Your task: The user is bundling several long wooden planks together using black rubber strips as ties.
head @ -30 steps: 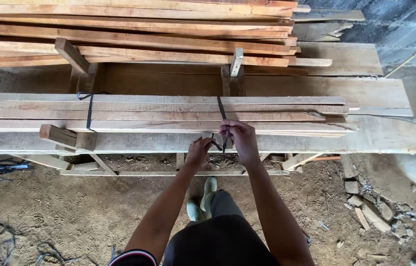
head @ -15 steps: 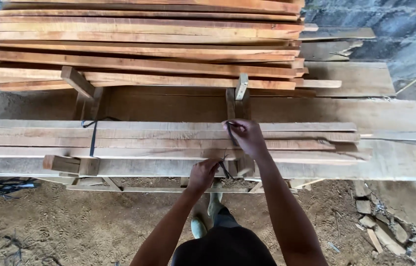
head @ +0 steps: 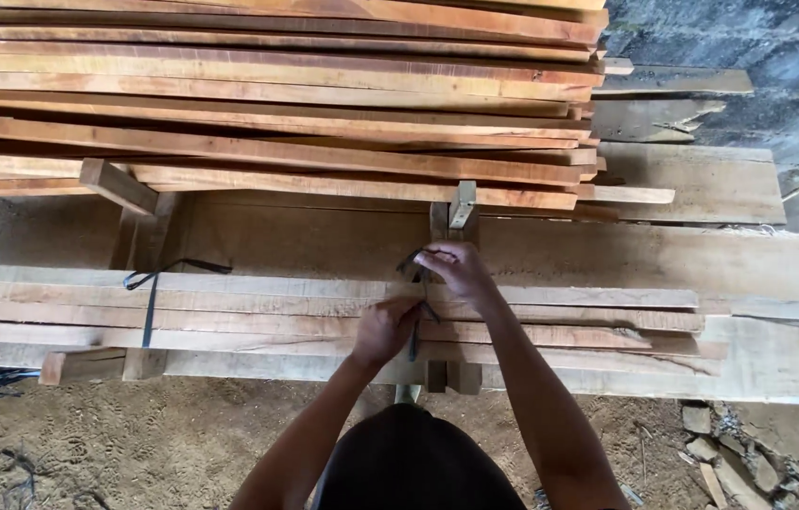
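Two hands: left (head: 382,331) and right (head: 454,269) fingers pinch the thin, limp black strap (head: 415,331) over stiff planks (head: 229,312); grip near ends.

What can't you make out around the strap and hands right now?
Head view only:
- Strap: its ends are covered by the left hand and right hand; knot unreadable.
- Planks: left ends cut off by the frame edge.
- Feet: hidden behind the person's body.
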